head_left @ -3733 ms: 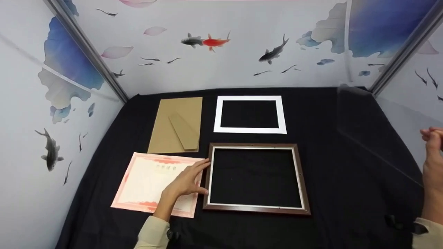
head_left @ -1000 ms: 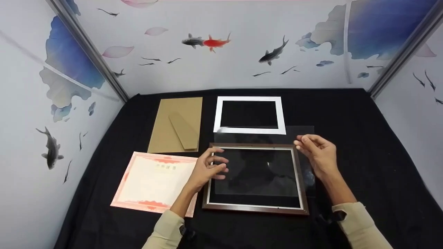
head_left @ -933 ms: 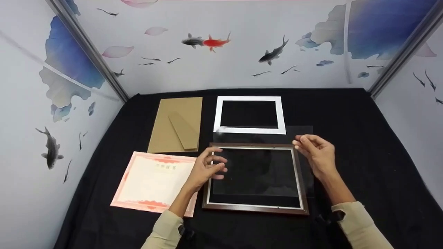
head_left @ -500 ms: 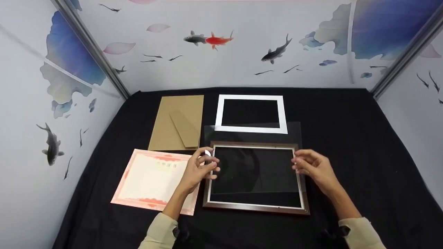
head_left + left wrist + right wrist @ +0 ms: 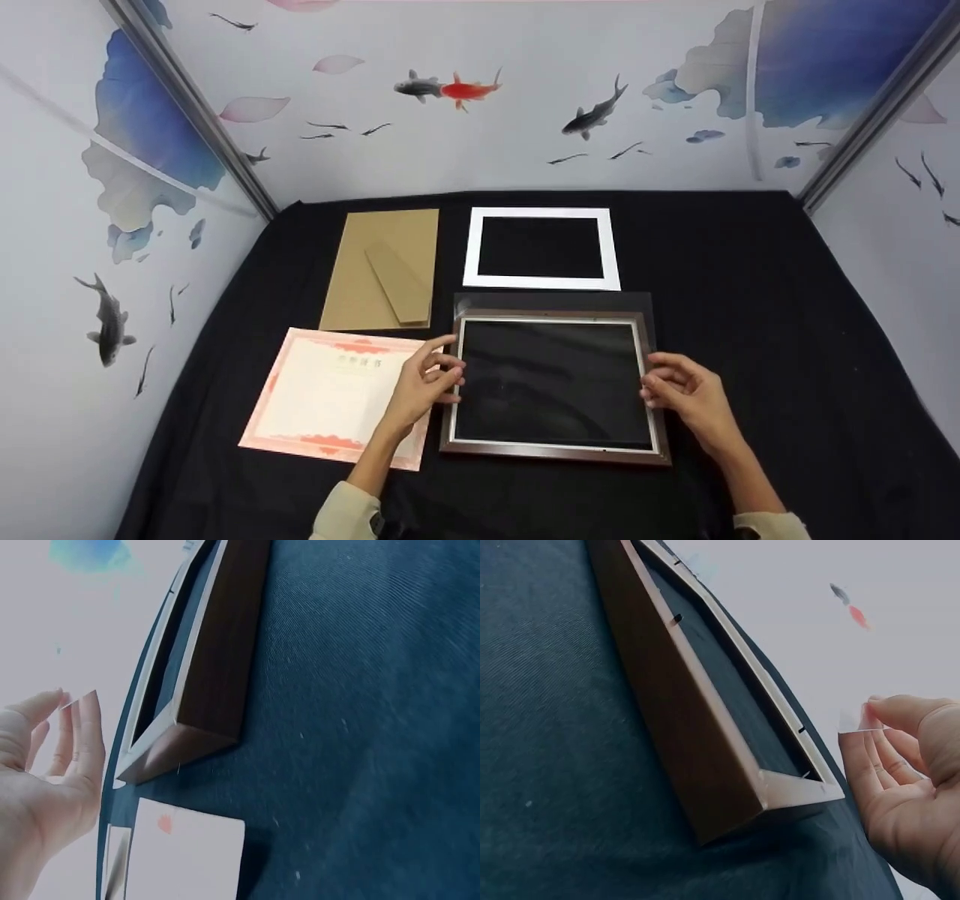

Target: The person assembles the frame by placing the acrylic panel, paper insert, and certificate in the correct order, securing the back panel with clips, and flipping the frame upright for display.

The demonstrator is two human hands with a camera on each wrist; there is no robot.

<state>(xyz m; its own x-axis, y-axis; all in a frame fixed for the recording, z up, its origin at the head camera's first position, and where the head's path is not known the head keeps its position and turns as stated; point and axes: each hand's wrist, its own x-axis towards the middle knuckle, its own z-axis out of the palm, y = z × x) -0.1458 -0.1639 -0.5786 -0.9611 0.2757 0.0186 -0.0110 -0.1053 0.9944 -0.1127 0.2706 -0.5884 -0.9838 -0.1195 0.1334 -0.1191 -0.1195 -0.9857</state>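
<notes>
A thin clear sheet lies level over the brown picture frame in the head view, its far edge reaching past the frame's far rail. My left hand pinches the sheet's left edge between thumb and fingers, beside the frame's left rail. On the opposite side my right hand pinches the right edge. Both wrist views show the hands above the frame's top, the left hand and right hand each with a sheet corner between thumb and fingers. The frame lies flat with its inner white lip showing.
Behind the frame lies a white mat with a cut-out window. A brown backing board with a stand flap is at the back left. The pink-bordered certificate lies left of the frame, partly under my left forearm. Printed panels surround the black cloth.
The right hand brought the clear sheet in from the far right. The left hand left the frame's side and took the sheet's left edge. Lately the sheet has moved nearer me, lining up more with the frame.
</notes>
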